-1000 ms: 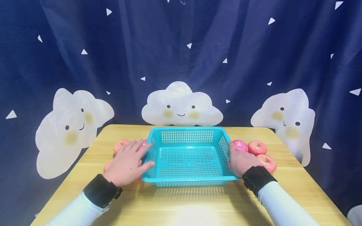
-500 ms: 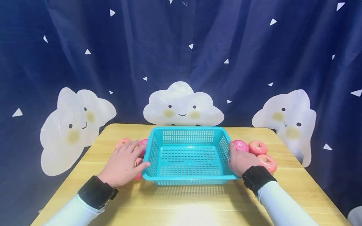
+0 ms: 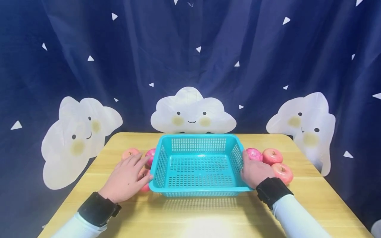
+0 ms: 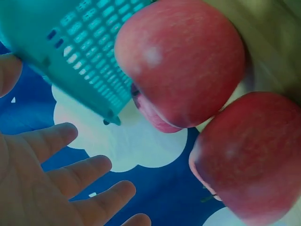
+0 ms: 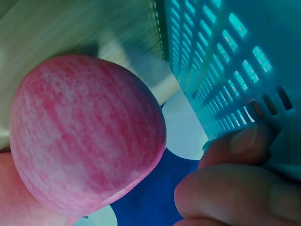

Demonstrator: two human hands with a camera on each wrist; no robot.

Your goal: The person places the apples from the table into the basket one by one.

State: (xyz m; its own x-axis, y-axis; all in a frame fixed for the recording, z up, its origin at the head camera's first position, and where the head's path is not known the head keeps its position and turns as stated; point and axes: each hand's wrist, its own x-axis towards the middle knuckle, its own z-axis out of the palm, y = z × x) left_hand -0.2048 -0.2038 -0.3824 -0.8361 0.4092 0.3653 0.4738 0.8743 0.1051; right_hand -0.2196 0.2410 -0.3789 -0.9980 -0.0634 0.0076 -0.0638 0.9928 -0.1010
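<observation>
A turquoise plastic basket [image 3: 199, 190] with slotted walls stands in the middle of the table, nothing inside it. My right hand [image 3: 257, 172] grips its right rim; in the right wrist view, curled fingers [image 5: 225, 188] sit against the wall under the rim. To the left, my left hand [image 3: 126, 180] spreads its fingers over a group of apples, the thumb tip right at the basket's left rim. Of that group, a pink apple [image 3: 150, 157], a red apple [image 3: 144, 175] and a paler apple [image 3: 130, 153] show partly. Two red apples [image 4: 183, 61] fill much of the left wrist view.
Beyond the right hand lie a pink apple [image 3: 254, 154] and two red apples [image 3: 272, 156], close together. The wooden table [image 3: 166, 221] ends at a dark blue curtain [image 3: 190, 59] printed with white clouds. A bright glare falls on the table's front.
My left hand has shifted left, off the basket's left rim, uncovering more of the apples there. The right hand and the basket stay in place; the head view has tilted slightly.
</observation>
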